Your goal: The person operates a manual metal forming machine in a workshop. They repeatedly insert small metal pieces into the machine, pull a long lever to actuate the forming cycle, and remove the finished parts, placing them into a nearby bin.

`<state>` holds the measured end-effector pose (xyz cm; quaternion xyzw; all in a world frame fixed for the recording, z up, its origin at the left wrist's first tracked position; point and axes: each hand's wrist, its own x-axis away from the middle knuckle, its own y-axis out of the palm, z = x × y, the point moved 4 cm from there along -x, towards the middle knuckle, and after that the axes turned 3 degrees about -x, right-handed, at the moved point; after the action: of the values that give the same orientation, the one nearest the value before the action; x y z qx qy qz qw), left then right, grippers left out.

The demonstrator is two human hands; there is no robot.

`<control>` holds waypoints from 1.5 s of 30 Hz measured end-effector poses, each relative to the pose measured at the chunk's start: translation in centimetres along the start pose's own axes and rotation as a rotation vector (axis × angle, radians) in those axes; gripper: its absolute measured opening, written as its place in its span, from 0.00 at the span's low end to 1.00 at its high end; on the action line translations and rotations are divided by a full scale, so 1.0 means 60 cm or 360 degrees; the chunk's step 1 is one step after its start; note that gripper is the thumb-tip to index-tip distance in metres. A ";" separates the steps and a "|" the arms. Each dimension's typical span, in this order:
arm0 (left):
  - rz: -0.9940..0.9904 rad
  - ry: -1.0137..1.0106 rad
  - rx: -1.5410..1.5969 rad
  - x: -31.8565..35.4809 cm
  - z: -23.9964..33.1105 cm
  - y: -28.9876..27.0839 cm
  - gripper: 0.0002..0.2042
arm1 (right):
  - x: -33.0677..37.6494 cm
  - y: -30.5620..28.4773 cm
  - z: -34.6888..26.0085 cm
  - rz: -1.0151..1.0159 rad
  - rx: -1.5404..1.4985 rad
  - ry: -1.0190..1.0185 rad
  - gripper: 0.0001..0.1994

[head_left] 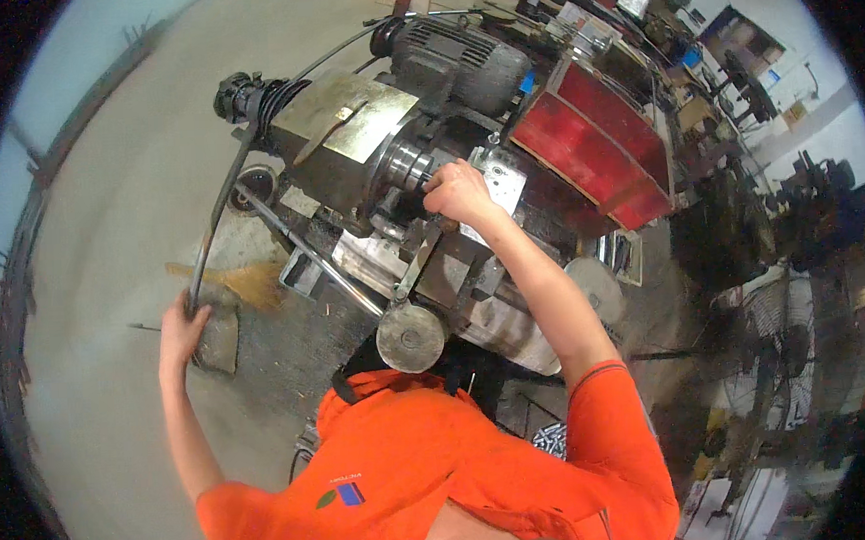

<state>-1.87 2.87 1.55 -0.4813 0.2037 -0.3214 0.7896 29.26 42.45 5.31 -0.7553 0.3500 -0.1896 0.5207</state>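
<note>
My left hand is wrapped around the lower end of a long dark metal lever, which rises along the left side of a greasy lathe-like machine. At the machine's middle, my right hand is closed right beside the shiny round spindle nose. Its fingers curl down at the spindle's end, and what they grip is hidden beneath them. A bright flat metal block lies just beyond that hand. Closer to my body is a round metal disc on the machine's front.
A ribbed electric motor sits behind the spindle. To the right stands a red metal tray. A slanting steel bar crosses the left front, near a straw broom on the floor. Cluttered equipment fills the far right.
</note>
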 end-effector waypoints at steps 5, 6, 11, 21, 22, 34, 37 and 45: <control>0.0053 0.0021 -0.0287 -0.031 -0.024 0.033 0.22 | -0.010 -0.006 -0.034 -0.0112 0.0213 -0.0062 0.13; -0.0123 -0.0088 -0.0244 -0.044 -0.020 0.033 0.16 | -0.007 -0.008 -0.038 -0.0116 0.0196 -0.0067 0.13; -0.0013 -0.0100 -0.0833 -0.087 -0.070 0.021 0.08 | 0.000 -0.009 -0.042 -0.0061 0.0199 -0.0155 0.11; 0.0234 0.0141 -0.1356 -0.283 -0.229 -0.054 0.07 | 0.002 -0.009 -0.032 -0.0034 0.0226 -0.0147 0.12; 0.0281 -0.0037 -0.1248 -0.285 -0.223 -0.051 0.09 | 0.005 -0.012 -0.038 -0.0015 0.0205 -0.0193 0.13; -0.0361 0.0143 0.0020 -0.208 -0.123 0.465 0.16 | 0.291 -0.136 0.046 0.0564 -0.0261 -0.0224 0.20; -0.0579 0.0575 -0.0763 -0.180 0.027 0.444 0.14 | 0.417 -0.136 0.125 0.0493 -0.0128 0.0248 0.21; -0.0461 0.0784 -0.1040 -0.223 0.061 0.383 0.10 | 0.692 -0.125 0.337 0.0786 0.0275 0.1013 0.25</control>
<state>-1.92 22.16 -17.09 -0.6386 0.4074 -0.4527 0.4704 73.26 27.14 1.14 -0.5058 0.6471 -0.3118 0.4778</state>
